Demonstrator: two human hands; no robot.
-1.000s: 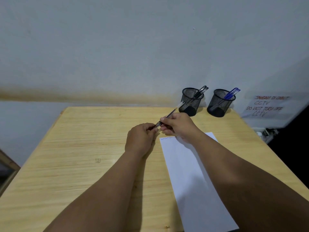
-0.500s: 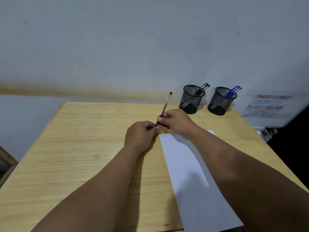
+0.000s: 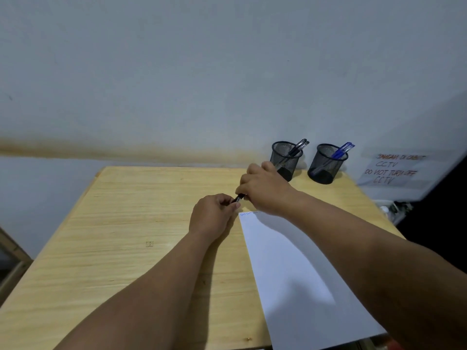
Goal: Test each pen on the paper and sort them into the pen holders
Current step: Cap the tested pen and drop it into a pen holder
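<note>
The left hand [image 3: 211,215] and the right hand [image 3: 262,190] are both pinching a dark pen [image 3: 239,198] with curled fingers, just above the top corner of the paper [image 3: 298,274]. Most of the pen is hidden, perhaps uncapped. At two o'clock two mesh holders [image 3: 286,160] are standing.

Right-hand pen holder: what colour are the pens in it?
Blue pens; head view shows it.

The scene is being lit evenly and rather dimly from above. Soft shadows are being cast by the forearms onto the table [image 3: 101,248] and paper [image 3: 290,274]. Straight lines are being bowed by wide-angle distortion, and the hands are being slightly blurred.
</note>
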